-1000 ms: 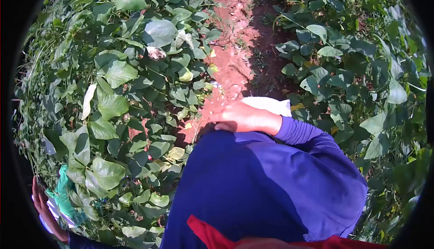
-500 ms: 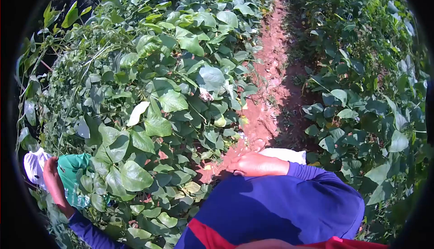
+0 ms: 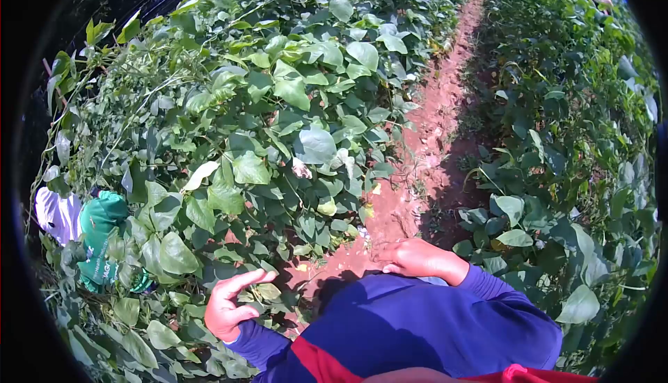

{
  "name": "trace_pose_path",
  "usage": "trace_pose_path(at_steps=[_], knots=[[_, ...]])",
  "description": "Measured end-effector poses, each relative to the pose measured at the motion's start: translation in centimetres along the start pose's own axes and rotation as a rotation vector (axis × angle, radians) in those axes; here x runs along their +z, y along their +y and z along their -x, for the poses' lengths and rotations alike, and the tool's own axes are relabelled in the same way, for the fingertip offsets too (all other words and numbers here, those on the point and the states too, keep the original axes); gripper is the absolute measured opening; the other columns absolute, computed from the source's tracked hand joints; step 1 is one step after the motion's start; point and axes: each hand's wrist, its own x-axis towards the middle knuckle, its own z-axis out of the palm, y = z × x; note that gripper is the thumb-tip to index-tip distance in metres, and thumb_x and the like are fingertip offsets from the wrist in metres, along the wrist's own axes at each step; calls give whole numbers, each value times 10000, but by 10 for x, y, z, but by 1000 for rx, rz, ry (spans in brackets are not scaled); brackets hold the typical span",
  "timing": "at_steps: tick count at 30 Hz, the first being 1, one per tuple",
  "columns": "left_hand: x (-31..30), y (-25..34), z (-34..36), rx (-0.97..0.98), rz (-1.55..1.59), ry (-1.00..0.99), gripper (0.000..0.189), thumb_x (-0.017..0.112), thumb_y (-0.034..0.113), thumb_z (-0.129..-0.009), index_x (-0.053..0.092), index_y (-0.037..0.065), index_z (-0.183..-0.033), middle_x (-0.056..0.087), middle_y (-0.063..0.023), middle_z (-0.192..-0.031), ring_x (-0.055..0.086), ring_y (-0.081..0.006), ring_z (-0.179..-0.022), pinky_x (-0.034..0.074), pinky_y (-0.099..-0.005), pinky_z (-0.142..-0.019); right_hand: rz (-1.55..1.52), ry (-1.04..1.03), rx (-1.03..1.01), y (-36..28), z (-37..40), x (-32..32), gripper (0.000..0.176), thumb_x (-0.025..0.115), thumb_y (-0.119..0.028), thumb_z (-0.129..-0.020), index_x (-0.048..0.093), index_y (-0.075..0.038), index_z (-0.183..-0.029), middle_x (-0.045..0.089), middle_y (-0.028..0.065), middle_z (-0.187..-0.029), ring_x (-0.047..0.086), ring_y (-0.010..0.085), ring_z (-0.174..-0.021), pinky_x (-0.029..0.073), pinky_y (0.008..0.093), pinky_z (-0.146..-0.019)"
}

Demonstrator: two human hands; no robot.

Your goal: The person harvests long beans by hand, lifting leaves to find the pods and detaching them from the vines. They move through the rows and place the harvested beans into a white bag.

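Observation:
My left hand (image 3: 233, 304) is raised over the leaves at the lower left, its thumb and fingers apart with nothing between them. Near the front of my blue top, my right hand (image 3: 416, 258) lies over the edge of the red soil path (image 3: 452, 91). Its fingers point left and curl downward; whatever lies under them is hidden. Broad green leaves (image 3: 179, 253) surround my left hand.
Leafy plants crowd both sides of the path, with a dense row at the right (image 3: 550, 125). A person in a green top (image 3: 101, 226) and a white head covering (image 3: 58, 212) is partly hidden by leaves at the far left. Another figure shows faintly at the top right.
My left hand has moved right, from beside the person in green to near my body, and its fingers have spread. The view has shifted, and the white cloth by my right hand is mostly hidden.

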Motion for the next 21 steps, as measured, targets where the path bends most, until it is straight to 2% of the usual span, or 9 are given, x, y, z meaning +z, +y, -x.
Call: trace_pose_path(at_steps=[2,5,8,9,11,15,18,19,21], knots=[[17,4,-29,-56,55,8,750,787,378,-730,528,-47,-1291,608,-200,-1243,562,-303,-1197,394,-370,-1029,67,54,130,12,18,-14,321,628,-245,-853,606,-81,-1128,650,140,-1005,627,364,-936,503,460,-812],[-4,39,-71,47,-214,-30,695,784,384,-725,580,-31,-1243,618,-189,-1230,581,-307,-1168,406,-382,-1015,25,159,169,36,37,-12,327,609,-257,-872,609,-89,-1153,657,124,-1038,624,355,-960,506,447,-821],[-17,77,-121,196,-342,-36,615,746,415,-760,628,-3,-1196,622,-191,-1216,598,-316,-1127,442,-401,-969,-12,149,193,35,36,-25,313,599,-259,-883,615,-89,-1146,659,130,-1039,624,354,-954,504,442,-823],[-25,88,-143,274,-442,-122,595,752,381,-758,629,2,-1201,607,-204,-1234,590,-315,-1132,451,-388,-956,-23,130,216,36,34,-29,311,600,-257,-885,617,-88,-1145,659,130,-1038,625,352,-950,505,438,-822],[-29,120,-182,284,-659,-225,584,766,341,-747,631,3,-1204,572,-211,-1281,579,-317,-1144,452,-389,-960,-39,174,170,46,23,-37,299,599,-224,-880,618,-90,-1147,660,125,-1027,626,346,-944,507,431,-816],[-36,146,-263,377,-861,-255,547,752,277,-774,611,31,-1241,486,-212,-1374,571,-318,-1143,452,-404,-970,-3,236,171,80,-2,-63,290,591,-163,-864,623,-88,-1142,657,139,-1005,630,349,-921,510,429,-813],[-43,145,-342,407,-914,-220,500,717,235,-803,604,42,-1251,490,-183,-1381,550,-314,-1178,445,-401,-985,-31,355,300,115,-26,-93,271,609,-165,-858,638,-61,-1107,651,176,-955,623,374,-902,506,440,-793],[-53,142,-376,470,-1049,-198,450,687,227,-835,608,34,-1234,488,-163,-1393,549,-315,-1187,448,-399,-986,-16,361,335,130,-34,-101,290,627,-181,-848,639,-60,-1112,653,187,-948,623,385,-894,506,449,-789],[-75,134,-444,421,-1309,-82,373,640,205,-873,621,17,-1195,471,-159,-1408,548,-323,-1190,452,-400,-982,-15,412,348,151,-48,-121,283,608,-232,-874,642,-80,-1110,658,161,-964,628,361,-902,499,442,-813]])
